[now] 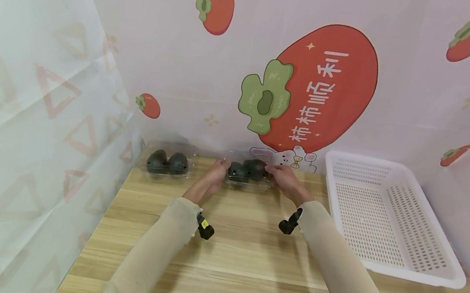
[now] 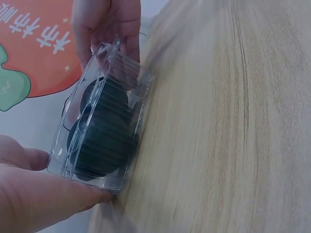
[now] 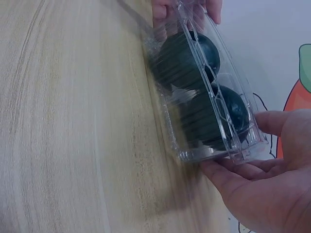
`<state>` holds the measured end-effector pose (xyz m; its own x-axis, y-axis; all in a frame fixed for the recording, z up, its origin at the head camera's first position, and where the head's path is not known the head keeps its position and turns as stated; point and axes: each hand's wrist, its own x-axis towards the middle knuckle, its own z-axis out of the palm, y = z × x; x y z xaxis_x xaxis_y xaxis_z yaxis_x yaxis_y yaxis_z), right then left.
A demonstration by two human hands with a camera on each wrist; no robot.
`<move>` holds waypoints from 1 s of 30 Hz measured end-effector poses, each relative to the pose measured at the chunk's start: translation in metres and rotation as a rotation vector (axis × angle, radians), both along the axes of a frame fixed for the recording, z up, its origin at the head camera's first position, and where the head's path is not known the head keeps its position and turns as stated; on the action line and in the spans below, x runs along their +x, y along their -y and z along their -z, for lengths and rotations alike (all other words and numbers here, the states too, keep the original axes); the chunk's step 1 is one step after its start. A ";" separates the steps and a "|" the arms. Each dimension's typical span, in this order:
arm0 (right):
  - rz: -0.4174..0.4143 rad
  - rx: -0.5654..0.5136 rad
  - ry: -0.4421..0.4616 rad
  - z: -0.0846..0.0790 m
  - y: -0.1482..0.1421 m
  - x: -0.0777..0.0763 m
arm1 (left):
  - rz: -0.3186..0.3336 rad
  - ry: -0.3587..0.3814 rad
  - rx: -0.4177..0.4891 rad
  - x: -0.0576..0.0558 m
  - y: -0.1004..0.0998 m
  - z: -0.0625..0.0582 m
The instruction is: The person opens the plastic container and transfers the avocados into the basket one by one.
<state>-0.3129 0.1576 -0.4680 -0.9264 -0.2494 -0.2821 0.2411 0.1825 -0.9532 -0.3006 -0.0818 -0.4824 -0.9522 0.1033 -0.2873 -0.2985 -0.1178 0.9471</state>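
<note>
Taking our clock from the middle of the wooden table (image 1: 239, 285), with twelve toward the back wall (image 1: 136, 19), we find the held clear box (image 1: 252, 182) at twelve, near that wall. Our left hand (image 1: 215, 173) grips its nine o'clock end and our right hand (image 1: 285, 179) its three o'clock end, thumbs and fingers closed about the plastic. Inside lie two dark fruits (image 2: 104, 145), perhaps avocados. As for how far along we are, we judge the handling of this box to be midway: both hands are on it and neither has let go, while the second clear box (image 1: 188, 172), at about half past ten, sits with its own pair of dark fruits and no hand on it. What is left, as far as we can tell, is releasing or setting the gripped one. Only the head view gives us that second box and the white basket (image 1: 416, 276), between two and three o'clock. The wrist views offer what the head view is too distant for: the ribbed side and rim of the held box, seemingly closed, and, from the right wrist, our fingers (image 3: 228, 179) under its near end. Whether its base fully touches the table, we cannot tell.
</note>
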 end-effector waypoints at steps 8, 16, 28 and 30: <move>0.007 0.036 -0.012 -0.003 0.002 0.001 | -0.022 0.008 0.076 -0.001 -0.003 0.000; 0.004 0.078 -0.038 -0.008 0.002 0.003 | -0.001 0.014 0.064 0.003 -0.002 -0.004; -0.025 0.094 -0.070 -0.016 0.001 0.012 | 0.017 -0.010 0.082 0.012 0.000 -0.010; -0.039 0.097 -0.083 -0.017 0.001 0.015 | 0.022 -0.017 0.091 0.015 0.001 -0.010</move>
<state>-0.2976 0.1567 -0.4514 -0.9377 -0.2611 -0.2292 0.1527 0.2829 -0.9469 -0.2861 -0.0828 -0.4722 -0.9540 0.1497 -0.2598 -0.2863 -0.1973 0.9376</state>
